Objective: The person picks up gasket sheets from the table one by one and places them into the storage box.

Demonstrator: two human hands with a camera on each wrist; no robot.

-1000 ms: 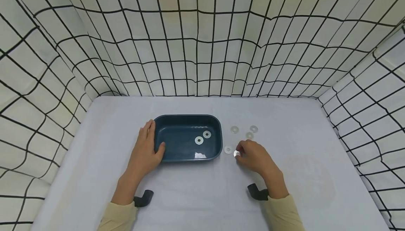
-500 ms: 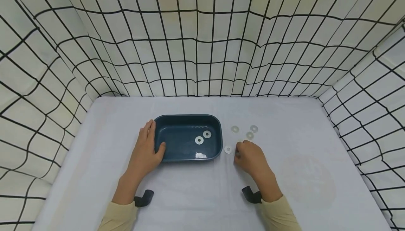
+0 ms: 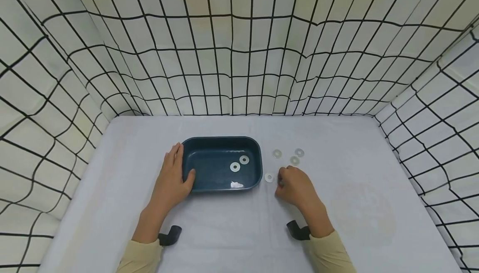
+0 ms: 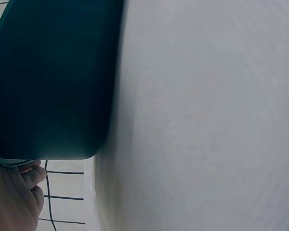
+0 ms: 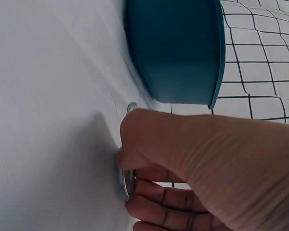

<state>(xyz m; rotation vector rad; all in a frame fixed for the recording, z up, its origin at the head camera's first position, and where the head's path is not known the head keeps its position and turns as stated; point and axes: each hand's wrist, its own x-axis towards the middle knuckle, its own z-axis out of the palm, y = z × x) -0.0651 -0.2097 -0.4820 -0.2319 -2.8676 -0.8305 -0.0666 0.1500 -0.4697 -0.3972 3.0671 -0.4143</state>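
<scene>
1. The left hand rested against the left end of the dark blue tray, thumb hooked over the near-left rim and fingers laid straight along the outer wall; the hand was relaxed rather than clenched. In the left wrist view the tray filled the upper left, with fingertips just below its rim.
2. The right hand lay on the white table just right of the tray, fingers curled downward. In the right wrist view the thumb and fingers pinched a flat metal washer standing on edge against the table; the washer was still on the surface, near the tray's right end.
3. A second loose washer lay flat on the table between the right hand and the tray, just beside both. It appeared in the right wrist view as an edge behind the thumb.
4. Three further washers lay flat in a small cluster beyond the right hand, apart from one another.
5. Two washers lay side by side inside the tray, toward its right half.
6. Checked fabric walls enclosed the table on three sides.
</scene>
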